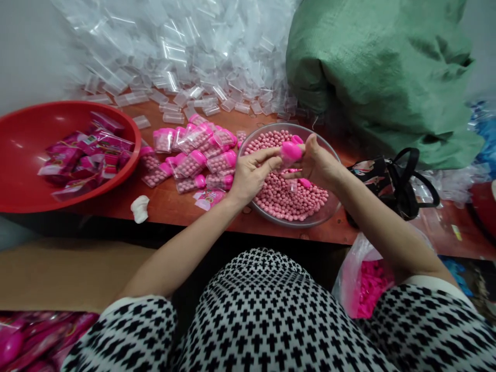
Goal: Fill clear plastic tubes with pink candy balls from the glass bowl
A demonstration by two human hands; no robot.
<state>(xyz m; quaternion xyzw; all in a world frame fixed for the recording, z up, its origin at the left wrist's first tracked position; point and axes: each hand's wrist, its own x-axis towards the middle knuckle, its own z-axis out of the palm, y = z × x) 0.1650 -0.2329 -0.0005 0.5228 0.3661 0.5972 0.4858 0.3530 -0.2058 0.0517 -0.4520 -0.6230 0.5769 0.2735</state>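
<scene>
Both hands are over a metal bowl (253, 206) of pink beads (279, 199). My left hand (253, 173) pinches a small clear container with a bright pink cap (291, 151) between thumb and fingers. My right hand (320, 163) is beside it, fingers around the far side of the pink cap, thumb raised; more pink caps show at its fingers. A clear tube and a pink cap (305, 183) are just below that hand, over the beads. Left of the bowl lies a pile of bead-filled containers with pink caps (194, 161).
A red basin (19, 194) with pink packets stands at the left. Clear empty tubes (174, 51) are heaped at the back. A green sack (372, 67) and a black bag (403, 186) are at the right. A plastic bag of pink pieces (370, 289) hangs below the table edge.
</scene>
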